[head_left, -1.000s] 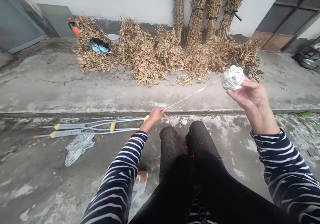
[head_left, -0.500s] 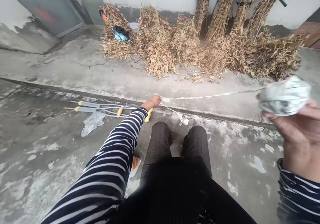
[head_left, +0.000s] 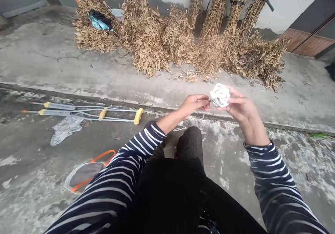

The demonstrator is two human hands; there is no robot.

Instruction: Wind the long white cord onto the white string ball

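We seem to be winding, right hand (head_left: 243, 109) curled round the white ball (head_left: 219, 95), left hand (head_left: 193, 105) pinching what may be its strand, with steady tension needed next.

Checked from where I stand: no lettering, brand, number or sign can be read, neither on the crutches (head_left: 103, 114) at left (grey panels (head_left: 55, 112) included) nor on the orange-handled bag (head_left: 86, 173) nearer; finer marks too small to tell.
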